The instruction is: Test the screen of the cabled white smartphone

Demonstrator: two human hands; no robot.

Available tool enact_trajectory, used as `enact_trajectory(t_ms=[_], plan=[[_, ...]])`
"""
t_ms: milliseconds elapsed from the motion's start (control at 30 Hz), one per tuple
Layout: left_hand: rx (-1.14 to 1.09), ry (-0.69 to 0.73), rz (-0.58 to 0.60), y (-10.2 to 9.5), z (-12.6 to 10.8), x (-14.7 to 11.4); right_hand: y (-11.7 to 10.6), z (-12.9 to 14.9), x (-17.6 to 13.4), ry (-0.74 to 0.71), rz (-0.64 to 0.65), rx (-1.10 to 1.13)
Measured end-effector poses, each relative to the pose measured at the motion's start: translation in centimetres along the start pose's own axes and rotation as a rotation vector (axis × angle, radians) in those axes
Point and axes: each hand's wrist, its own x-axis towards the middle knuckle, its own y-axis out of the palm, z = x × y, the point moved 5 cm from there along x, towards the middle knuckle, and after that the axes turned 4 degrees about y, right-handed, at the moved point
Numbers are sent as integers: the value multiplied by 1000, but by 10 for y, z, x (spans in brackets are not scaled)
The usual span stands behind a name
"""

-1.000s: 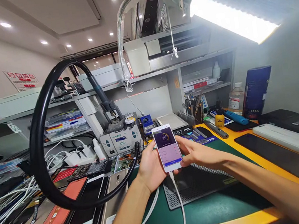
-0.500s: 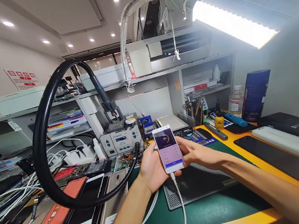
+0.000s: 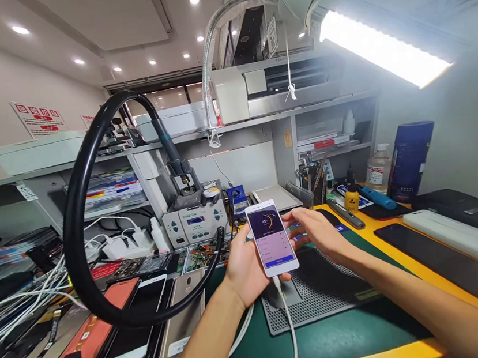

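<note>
A white smartphone (image 3: 271, 238) lies tilted in my left hand (image 3: 244, 262), screen toward me, with the fingers wrapped around its left edge and back. The lit screen has a dark top with a round gauge that seems to read 45, a pale list below and a blue bar. A white charging cable (image 3: 286, 312) is plugged into the phone's bottom end and hangs down. My right hand (image 3: 313, 231) is beside the phone's right edge, fingers apart and holding nothing; whether a fingertip touches the edge I cannot tell. Beneath both hands lies a dark perforated mat (image 3: 314, 292).
Several phones (image 3: 181, 314) and phone parts lie at left, under a looping black hose (image 3: 72, 222) from a hot-air station (image 3: 196, 222). A bright lamp (image 3: 383, 45) hangs at upper right. A black phone-like slab (image 3: 444, 258), a white bar (image 3: 464, 235) and bottles stand or lie at right.
My right hand has come off the phone's lower right corner, and its fingers have opened beside the right edge. The phone stays in my left hand. The view has shifted slightly.
</note>
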Motion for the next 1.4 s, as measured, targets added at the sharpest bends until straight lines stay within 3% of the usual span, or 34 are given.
enact_trajectory(t_ms=[100,433,533,800,1133,1233,1400], plan=[[-8,3,-5,0,-1,0,-8,2,3,-120,-120,-124],[-10,13,-19,-4,-4,0,0,1,-5,-227,-175,-306],[-4,12,-32,-5,-4,0,-2,1,-6,-200,-182,-236],[5,32,-67,-9,-6,1,12,-6,-9,-64,18,86],[7,-17,-85,-11,0,2,37,-9,-22,233,411,416],[10,-32,-77,-10,0,1,38,-9,-22,276,448,442],[11,-51,-88,-9,2,0,34,-13,-19,298,405,366]])
